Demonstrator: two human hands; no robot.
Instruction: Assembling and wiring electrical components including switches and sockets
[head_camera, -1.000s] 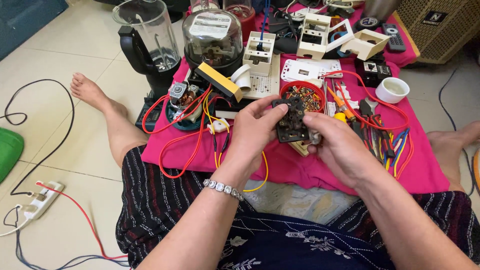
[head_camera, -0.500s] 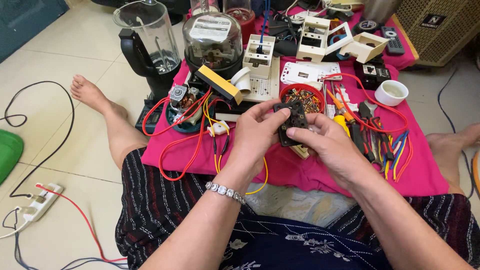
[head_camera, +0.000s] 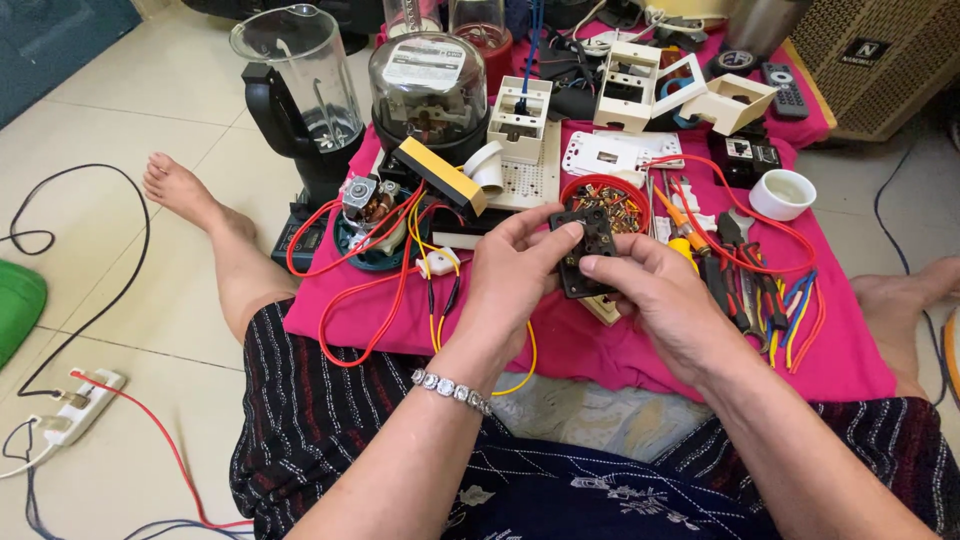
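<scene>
Both hands hold a small black electrical socket part above a pink cloth spread on the floor. My left hand, with a beaded bracelet on its wrist, grips the part's left edge between thumb and fingers. From the right, my right hand pinches the same part, fingertips on its face. Just behind the part is a red bowl of small screws and metal bits.
A blender jug, a domed electric meter, white switch boxes, a motor with red and yellow wires, pliers and screwdrivers and a white cup crowd the cloth. A power strip lies left.
The black part has been raised slightly and turned between both hands; my right fingers shifted from beneath it onto its face. The view has moved a little closer.
</scene>
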